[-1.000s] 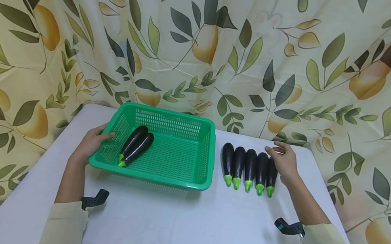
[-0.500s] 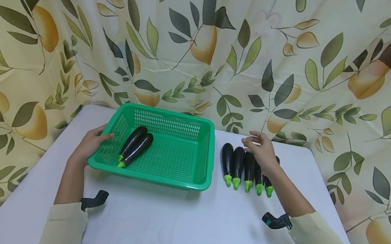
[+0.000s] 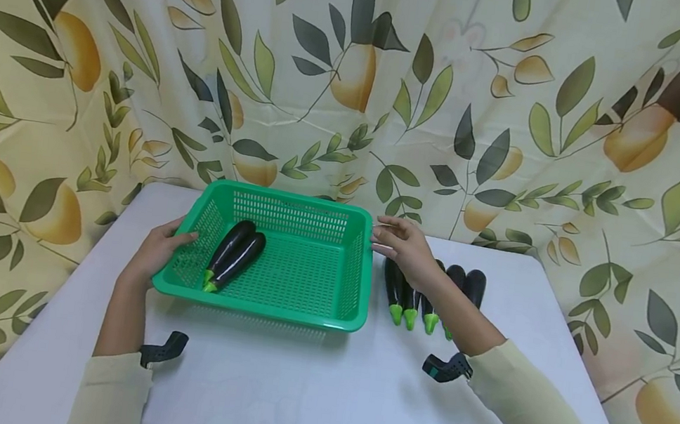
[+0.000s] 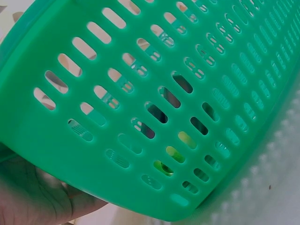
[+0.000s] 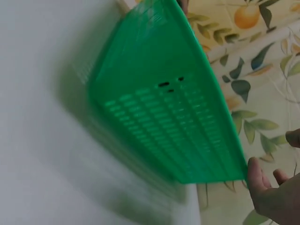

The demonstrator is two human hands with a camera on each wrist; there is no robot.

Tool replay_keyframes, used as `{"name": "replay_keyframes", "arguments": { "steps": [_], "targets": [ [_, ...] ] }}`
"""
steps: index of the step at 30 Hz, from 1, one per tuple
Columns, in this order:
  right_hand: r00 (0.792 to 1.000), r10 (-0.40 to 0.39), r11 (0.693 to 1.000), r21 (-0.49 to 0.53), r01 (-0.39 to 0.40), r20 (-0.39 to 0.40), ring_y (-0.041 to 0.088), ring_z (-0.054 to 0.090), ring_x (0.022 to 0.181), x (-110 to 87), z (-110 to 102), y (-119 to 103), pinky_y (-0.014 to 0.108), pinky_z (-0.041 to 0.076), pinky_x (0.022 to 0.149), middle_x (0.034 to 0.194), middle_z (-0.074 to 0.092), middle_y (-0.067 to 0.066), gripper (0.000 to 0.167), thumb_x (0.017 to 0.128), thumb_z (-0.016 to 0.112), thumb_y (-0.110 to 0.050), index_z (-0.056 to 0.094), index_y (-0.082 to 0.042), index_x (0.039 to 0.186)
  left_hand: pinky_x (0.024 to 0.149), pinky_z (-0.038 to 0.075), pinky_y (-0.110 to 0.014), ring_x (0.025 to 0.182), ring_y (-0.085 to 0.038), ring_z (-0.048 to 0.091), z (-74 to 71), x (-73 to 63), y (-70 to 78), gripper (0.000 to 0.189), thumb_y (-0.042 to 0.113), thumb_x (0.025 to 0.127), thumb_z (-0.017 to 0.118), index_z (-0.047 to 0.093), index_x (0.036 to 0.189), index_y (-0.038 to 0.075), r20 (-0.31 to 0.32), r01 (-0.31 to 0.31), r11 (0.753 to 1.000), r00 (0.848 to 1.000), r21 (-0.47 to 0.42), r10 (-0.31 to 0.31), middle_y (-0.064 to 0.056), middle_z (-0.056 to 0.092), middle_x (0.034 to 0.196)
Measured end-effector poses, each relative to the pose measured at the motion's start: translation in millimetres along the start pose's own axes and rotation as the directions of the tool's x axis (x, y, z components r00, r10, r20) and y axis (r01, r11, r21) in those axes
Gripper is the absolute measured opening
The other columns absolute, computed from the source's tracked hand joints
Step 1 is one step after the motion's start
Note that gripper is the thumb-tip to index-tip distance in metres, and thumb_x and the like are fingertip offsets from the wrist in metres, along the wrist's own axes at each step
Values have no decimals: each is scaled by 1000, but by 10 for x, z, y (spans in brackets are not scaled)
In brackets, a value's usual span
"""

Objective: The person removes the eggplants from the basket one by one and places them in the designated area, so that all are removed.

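A green plastic basket (image 3: 309, 258) stands on the white tabletop, two dark eggplants (image 3: 240, 260) lying inside at its left. My left hand (image 3: 155, 251) grips the basket's left rim, thumb over the edge and the other fingers hidden outside. In the left wrist view part of that hand (image 4: 42, 197) shows under the rim. My right hand (image 3: 407, 248) reaches to the basket's right rim, fingers extended and fingertips right at the edge. In the right wrist view its fingertip meets the rim corner, with the thumb apart. Beneath the right forearm lies a row of several eggplants (image 3: 393, 286), partly covered.
A leaf-and-fruit patterned curtain (image 3: 454, 113) hangs right behind the table. White tabletop (image 3: 280, 388) stretches in front of the basket. Each forearm wears a black wrist camera; the right one (image 3: 447, 368) is low over the table.
My right hand has swept left from the far end of the eggplant row, passing over it to the basket's right rim. The left hand and basket have stayed in place.
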State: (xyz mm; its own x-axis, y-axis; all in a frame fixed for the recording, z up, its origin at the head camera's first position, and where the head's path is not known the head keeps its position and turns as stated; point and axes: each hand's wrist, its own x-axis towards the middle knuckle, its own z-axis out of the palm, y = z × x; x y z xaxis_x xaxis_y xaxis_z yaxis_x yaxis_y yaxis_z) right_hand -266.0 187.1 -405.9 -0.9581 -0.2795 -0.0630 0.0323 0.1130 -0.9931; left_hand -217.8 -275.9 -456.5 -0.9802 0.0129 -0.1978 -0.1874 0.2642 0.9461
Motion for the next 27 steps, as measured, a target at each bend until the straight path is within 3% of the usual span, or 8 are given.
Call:
{"name": "replay_keyframes", "arguments": {
  "steps": [8, 27],
  "targets": [
    [997, 35, 995, 89, -42, 72, 47, 47, 139, 136, 239, -131, 38, 51, 104, 143, 42, 28, 55, 109, 56, -7, 33, 10, 156, 85, 57, -29, 129, -40, 54, 11, 0, -23, 64, 26, 111, 50, 26, 167, 7, 5, 1, 1000, 1000, -10, -1, -30, 44, 155],
    [959, 245, 967, 37, -252, 145, 43, 47, 141, 609, 558, -308, 48, 44, 112, 153, 45, 24, 49, 109, 56, -9, 41, 6, 154, 85, 59, -32, 122, -35, 59, 2, -5, 11, 65, 27, 111, 51, 24, 168, 9, 9, 4, 999, 1000, -36, -3, -31, 45, 154]
  ]
}}
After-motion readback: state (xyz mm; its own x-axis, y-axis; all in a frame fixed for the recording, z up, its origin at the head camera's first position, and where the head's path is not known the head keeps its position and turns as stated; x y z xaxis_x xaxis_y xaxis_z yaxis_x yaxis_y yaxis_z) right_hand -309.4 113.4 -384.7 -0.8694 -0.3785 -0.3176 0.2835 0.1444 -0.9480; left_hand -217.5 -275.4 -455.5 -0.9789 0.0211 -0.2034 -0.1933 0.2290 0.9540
